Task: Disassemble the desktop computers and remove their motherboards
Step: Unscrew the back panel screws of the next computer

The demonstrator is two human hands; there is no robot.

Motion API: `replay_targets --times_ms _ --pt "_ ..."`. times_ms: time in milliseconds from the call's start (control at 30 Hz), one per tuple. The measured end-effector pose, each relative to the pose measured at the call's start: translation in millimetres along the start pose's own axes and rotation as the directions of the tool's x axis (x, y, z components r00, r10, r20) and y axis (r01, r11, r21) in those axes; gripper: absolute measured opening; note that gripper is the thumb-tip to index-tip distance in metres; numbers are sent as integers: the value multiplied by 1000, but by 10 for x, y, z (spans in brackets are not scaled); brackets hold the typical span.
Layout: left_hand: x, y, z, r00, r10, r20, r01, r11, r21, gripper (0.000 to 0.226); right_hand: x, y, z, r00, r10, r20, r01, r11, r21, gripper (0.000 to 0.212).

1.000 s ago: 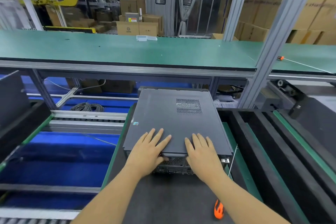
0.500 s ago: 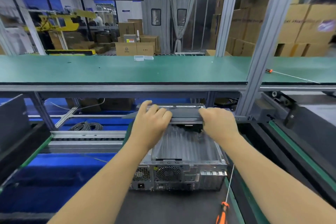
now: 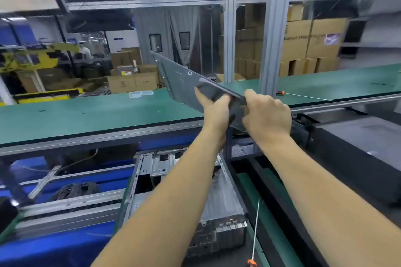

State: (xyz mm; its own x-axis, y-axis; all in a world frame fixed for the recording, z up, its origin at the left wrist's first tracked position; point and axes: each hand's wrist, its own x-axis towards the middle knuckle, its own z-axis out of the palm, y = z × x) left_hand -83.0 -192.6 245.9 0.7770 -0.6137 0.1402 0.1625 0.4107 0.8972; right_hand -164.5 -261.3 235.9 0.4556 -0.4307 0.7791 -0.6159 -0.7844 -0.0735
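Taking the open computer case (image 3: 184,191) on the near conveyor as the landmark, a loose coil of black cable (image 3: 74,188) lay to its left in the lower frame, clear of the work. Beyond the case ran the green upper bench (image 3: 86,112), with a small clear plastic piece (image 3: 140,94) lying on it to the left.

Above the case, the side panel (image 3: 184,84) was off and held tilted in the air over that bench. The left hand (image 3: 214,110) was clamped on the panel's near edge, fingers curled round it; the right hand (image 3: 267,112) gripped the same edge just beside it, knuckles up. The case itself sat uncovered, its drive cage and metal bays showing, but both forearms hid much of the interior, so the motherboard could not be made out.

The main risk seemed to be the panel: it stuck out far from a grip bunched at one end, and a swing to the right could have knocked its far corner against the aluminium upright (image 3: 273,34) just behind the hands, or let it twist loose and drop onto the open case.

To the right of the case lay an orange-handled screwdriver (image 3: 255,232) along the green strip, and another screwdriver (image 3: 282,93) rested on the bench beyond the upright, both in the way of setting the panel down there.
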Motion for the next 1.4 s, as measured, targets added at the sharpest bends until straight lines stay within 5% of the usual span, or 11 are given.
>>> replay_targets --times_ms 367,633,1200,1400 --pt "480 -1252 1528 888 -340 308 304 939 161 85 135 1900 81 961 220 167 -180 958 -226 21" --pt "902 -2299 2319 875 -400 274 340 909 240 72 332 2845 566 888 282 363 -211 952 -224 18" --pt "1445 -3225 2437 811 -518 272 397 829 395 78 521 3376 1543 767 367 526 -311 930 -196 17" --pt "1408 -3438 2429 763 -582 280 411 772 484 60 317 3490 1795 685 395 612 -352 915 -196 10"
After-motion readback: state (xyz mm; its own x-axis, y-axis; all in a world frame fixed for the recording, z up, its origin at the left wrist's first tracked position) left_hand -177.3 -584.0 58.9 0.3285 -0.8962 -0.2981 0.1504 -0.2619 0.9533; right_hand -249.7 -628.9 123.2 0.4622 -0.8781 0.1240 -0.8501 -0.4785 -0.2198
